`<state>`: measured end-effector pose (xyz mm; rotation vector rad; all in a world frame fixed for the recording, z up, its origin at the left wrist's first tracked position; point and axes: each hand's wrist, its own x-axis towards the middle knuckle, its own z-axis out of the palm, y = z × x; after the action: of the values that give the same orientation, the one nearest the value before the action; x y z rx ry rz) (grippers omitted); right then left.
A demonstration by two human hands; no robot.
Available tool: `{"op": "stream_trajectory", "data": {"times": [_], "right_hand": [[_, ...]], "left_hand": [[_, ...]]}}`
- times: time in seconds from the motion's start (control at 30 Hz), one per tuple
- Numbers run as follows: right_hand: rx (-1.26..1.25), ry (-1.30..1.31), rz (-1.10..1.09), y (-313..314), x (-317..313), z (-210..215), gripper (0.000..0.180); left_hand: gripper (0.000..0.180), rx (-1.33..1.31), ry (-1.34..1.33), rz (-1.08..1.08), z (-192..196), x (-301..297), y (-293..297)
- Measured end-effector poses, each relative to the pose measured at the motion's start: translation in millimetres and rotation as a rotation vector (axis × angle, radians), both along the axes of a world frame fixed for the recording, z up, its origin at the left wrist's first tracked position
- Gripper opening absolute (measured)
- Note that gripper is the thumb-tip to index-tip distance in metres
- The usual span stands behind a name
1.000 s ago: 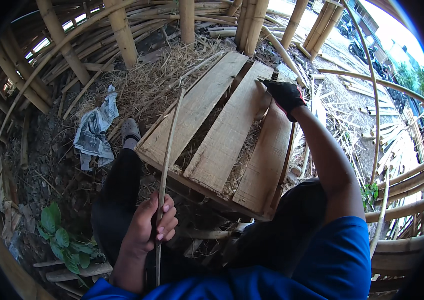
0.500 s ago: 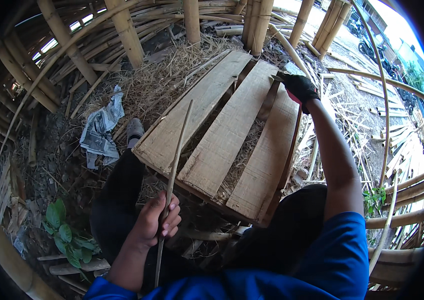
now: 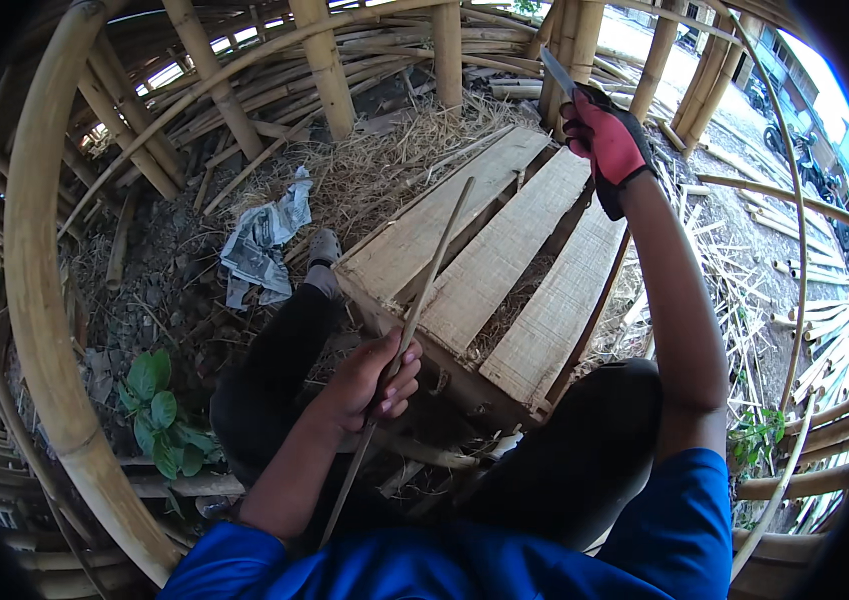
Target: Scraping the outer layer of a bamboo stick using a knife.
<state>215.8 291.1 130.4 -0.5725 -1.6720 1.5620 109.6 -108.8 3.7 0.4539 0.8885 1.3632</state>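
My bare left hand (image 3: pixel 381 384) is closed around a thin bamboo strip (image 3: pixel 437 262). The strip slants from my lap up over the near left part of a wooden crate (image 3: pixel 510 262), whose top is made of several planks with gaps between them. At the crate's far right, my right hand (image 3: pixel 607 140) wears a pink and black glove and grips a knife (image 3: pixel 557 73). Its blade points up and to the left, clear of both crate and strip. The knife's handle is mostly hidden in the glove.
Bamboo posts (image 3: pixel 325 70) and stacked poles surround the work spot. Crumpled newspaper (image 3: pixel 267 245) lies on the ground left of the crate, near my shoe (image 3: pixel 324 246). A leafy plant (image 3: pixel 157 412) grows at the lower left. Bamboo offcuts (image 3: pixel 810 275) litter the ground at right.
My right hand has lifted the knife from the crate's far right part, up and away. My left hand still holds the strip. The view has shifted, so the scene sits farther right.
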Motion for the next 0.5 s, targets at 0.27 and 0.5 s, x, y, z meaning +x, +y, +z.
{"op": "stream_trajectory", "data": {"times": [0.27,0.5], "right_hand": [[-0.146,-0.047,0.087,-146,-4,25,0.043],[-0.249,-0.221,0.036,-163,-10,-26,0.037]], "left_hand": [[0.043,0.024,0.004,0.031,5,15,-26],[0.040,-0.003,0.005,0.081,10,16,-44]]}}
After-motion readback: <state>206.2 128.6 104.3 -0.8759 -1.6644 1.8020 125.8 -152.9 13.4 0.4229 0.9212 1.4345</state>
